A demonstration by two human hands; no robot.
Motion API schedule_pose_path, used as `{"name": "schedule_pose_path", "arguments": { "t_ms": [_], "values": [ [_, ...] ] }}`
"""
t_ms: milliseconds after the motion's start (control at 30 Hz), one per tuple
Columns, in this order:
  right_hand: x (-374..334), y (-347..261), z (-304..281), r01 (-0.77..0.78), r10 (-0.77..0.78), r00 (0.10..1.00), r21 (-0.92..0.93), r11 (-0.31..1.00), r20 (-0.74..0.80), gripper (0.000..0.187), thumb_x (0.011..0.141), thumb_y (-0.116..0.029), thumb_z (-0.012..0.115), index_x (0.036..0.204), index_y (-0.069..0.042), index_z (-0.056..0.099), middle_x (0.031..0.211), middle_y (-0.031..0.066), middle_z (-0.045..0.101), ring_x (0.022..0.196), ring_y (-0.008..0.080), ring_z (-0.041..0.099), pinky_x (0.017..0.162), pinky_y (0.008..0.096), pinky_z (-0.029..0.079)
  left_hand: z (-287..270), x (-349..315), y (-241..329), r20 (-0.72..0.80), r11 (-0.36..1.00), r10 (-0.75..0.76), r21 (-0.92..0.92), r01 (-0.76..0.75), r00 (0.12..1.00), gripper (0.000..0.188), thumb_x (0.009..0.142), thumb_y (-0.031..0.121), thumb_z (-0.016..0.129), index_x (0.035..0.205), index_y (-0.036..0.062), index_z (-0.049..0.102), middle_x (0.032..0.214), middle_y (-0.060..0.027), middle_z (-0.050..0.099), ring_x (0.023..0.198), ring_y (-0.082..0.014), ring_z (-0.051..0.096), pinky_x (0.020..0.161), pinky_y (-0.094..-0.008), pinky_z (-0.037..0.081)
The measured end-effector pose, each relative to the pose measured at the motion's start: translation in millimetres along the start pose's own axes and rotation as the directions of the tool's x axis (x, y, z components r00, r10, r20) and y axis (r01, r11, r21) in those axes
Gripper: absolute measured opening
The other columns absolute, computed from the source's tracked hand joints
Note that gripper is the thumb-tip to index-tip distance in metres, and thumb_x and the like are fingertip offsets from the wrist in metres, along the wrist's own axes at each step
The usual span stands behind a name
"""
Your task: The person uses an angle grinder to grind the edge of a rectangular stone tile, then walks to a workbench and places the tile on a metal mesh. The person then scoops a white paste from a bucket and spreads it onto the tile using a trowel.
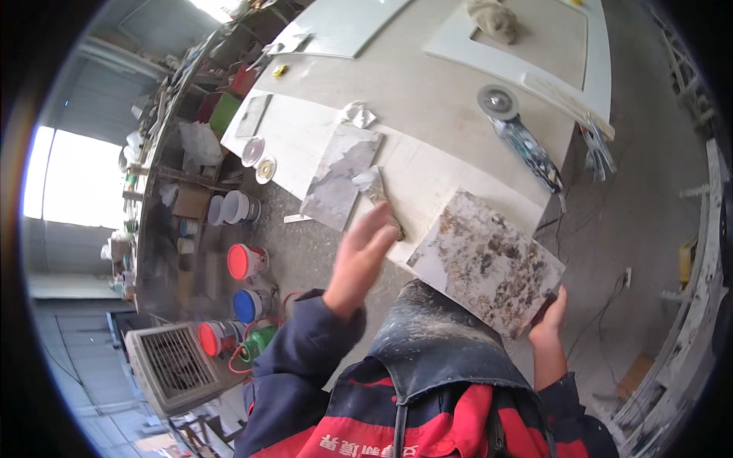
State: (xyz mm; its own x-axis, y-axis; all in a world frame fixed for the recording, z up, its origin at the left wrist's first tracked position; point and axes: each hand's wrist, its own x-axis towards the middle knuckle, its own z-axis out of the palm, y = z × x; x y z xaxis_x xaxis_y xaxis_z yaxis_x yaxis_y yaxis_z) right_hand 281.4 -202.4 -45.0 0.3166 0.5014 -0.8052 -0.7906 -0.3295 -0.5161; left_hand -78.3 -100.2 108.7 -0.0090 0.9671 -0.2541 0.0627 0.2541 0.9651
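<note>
A square stone-look tile (489, 263), mottled white, brown and dark grey, lies tilted over the table's near edge, close to my body. My right hand (551, 320) grips its lower right edge, with some fingers hidden beneath it. My left hand (363, 256), a little smeared by motion, is raised left of the tile with fingers stretched out and nothing in them. Just beyond it lies a brush-like tool (369, 183) with a pale end and a darker end. That tool overlaps the edge of a second tile (336, 179), grey with white patches.
An angle grinder (527, 149) rests on the worktable (389, 91) at right. Grinding discs (265, 169) and a crumpled white cloth (356, 114) lie at left. Lidded buckets (247, 262) and a grille-fronted unit (172, 366) stand on the floor. A cable (599, 328) trails at right.
</note>
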Motion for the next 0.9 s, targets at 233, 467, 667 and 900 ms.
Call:
{"name": "schedule_pose_path", "arguments": {
  "t_ms": [233, 467, 667, 900],
  "values": [
    [5, -65, -50, 0.337, -0.357, 0.930, -0.193, 0.922, -0.084, 0.069, 0.096, -0.049, 0.063, 0.147, -0.004, 0.051, 0.146, 0.0156, 0.059, 0.131, 0.0292, 0.058, 0.115, 0.0446, 0.038, -233, 64, -85, -0.445, 0.990, -0.138, -0.095, 0.107, 0.885, 0.061, 0.095, 0.026, 0.067, 0.145, -0.0048, 0.053, 0.119, -0.0115, 0.067, 0.105, -0.0232, 0.063, 0.088, -0.0366, 0.050],
    [-62, -87, 3, 0.575, -0.645, 0.744, -0.326, 0.750, -0.172, 0.062, 0.096, -0.040, 0.068, 0.145, -0.005, 0.056, 0.142, 0.0157, 0.062, 0.131, 0.0276, 0.058, 0.113, 0.0422, 0.040, -395, 191, -172, -0.483, 0.812, -0.499, -0.551, 0.193, 0.719, 0.070, 0.098, 0.032, 0.067, 0.156, 0.0041, 0.039, 0.162, -0.0230, 0.035, 0.141, -0.0463, 0.045, 0.110, -0.0608, 0.042],
    [-122, -76, 96, 0.620, -0.725, 0.688, -0.545, 0.564, 0.032, 0.048, 0.097, -0.029, 0.069, 0.138, -0.004, 0.063, 0.128, 0.0120, 0.069, 0.121, 0.0238, 0.065, 0.104, 0.0376, 0.047, -488, 279, -240, -0.188, 0.632, -0.550, -0.730, 0.259, 0.813, 0.032, 0.100, 0.025, 0.063, 0.123, 0.0046, 0.059, 0.090, -0.0071, 0.055, 0.075, -0.0213, 0.057, 0.063, -0.0354, 0.051],
    [-122, -100, 147, 0.514, -0.583, 0.784, -0.749, 0.418, 0.213, 0.043, 0.094, -0.030, 0.073, 0.130, -0.006, 0.067, 0.117, 0.0034, 0.071, 0.104, 0.0126, 0.065, 0.088, 0.0299, 0.050, -450, 241, -185, -0.332, 0.754, -0.338, -0.656, 0.042, 0.881, 0.017, 0.102, 0.024, 0.062, 0.108, 0.0089, 0.068, 0.081, 0.0037, 0.056, 0.073, -0.0107, 0.053, 0.073, -0.0306, 0.050]
  ]
}}
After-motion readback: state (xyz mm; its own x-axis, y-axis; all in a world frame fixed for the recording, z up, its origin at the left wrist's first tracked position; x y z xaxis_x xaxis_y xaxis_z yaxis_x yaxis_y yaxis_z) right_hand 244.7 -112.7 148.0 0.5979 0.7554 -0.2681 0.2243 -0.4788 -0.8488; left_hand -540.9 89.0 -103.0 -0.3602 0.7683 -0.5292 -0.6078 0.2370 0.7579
